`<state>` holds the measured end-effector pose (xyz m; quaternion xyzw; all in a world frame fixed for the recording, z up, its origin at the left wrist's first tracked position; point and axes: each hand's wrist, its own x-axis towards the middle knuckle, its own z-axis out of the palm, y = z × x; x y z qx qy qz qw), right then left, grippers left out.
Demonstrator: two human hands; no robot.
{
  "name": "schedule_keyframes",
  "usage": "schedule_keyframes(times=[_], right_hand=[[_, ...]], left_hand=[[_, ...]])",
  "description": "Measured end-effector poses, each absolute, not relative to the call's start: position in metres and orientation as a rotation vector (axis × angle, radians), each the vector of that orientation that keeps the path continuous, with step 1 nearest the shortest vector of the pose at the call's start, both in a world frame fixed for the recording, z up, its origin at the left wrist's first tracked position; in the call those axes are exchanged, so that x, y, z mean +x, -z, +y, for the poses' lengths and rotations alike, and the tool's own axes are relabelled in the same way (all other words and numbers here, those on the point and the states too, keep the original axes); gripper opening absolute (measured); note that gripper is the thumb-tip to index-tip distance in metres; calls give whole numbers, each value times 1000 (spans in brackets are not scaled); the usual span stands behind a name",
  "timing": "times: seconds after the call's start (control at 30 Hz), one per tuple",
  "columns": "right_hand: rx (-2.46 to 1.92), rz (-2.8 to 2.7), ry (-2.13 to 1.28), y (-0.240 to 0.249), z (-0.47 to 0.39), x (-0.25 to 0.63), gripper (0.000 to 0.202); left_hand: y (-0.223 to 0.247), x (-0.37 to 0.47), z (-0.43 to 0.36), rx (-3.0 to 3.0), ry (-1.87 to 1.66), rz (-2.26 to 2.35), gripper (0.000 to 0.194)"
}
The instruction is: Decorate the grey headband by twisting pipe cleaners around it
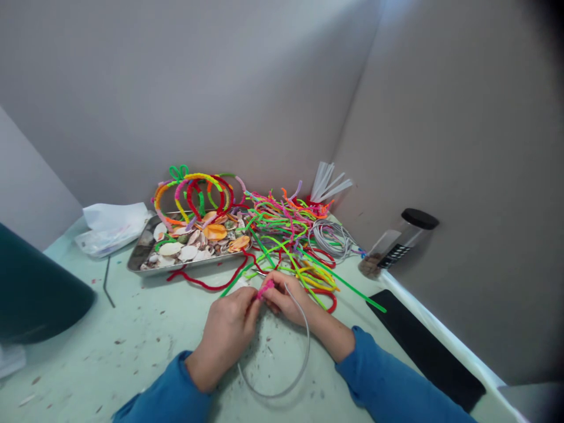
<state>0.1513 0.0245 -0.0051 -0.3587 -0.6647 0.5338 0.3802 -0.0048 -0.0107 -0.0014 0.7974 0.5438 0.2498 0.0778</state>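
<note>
Between my two hands is a short length of fuzzy pink pipe cleaner (pixel 265 289), twisted and bunched. My left hand (pixel 230 323) pinches its left end, thumb and forefinger pressed together. On the other side, my right hand (pixel 286 298) closes its fingers on the right end. A thin grey wire (pixel 304 358) curves in a loop below the hands, one end rising by the right hand and the other near the left wrist. Whether the pink piece is wound around the wire is hidden by my fingers. A metal tip (pixel 259 272) shows just behind the right hand.
A metal tray (pixel 176 269) holds shells and pipe-cleaner rings (pixel 207 182). Right of it lie a heap of colourful pipe cleaners (pixel 291 217) and coiled grey wire (pixel 332 241). A clear black-lidded jar (pixel 399 241), a black mat (pixel 427 349), a tissue pack (pixel 112 229) and a dark green cylinder (pixel 39 288) stand around.
</note>
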Motion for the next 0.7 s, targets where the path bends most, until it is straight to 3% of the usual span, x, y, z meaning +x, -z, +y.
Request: schedule_keyframes(times=[0.7], right_hand=[[-925, -1619, -1350, 4, 23, 148, 23]], left_hand=[[0, -2, -5, 1601, -905, 1553, 36]])
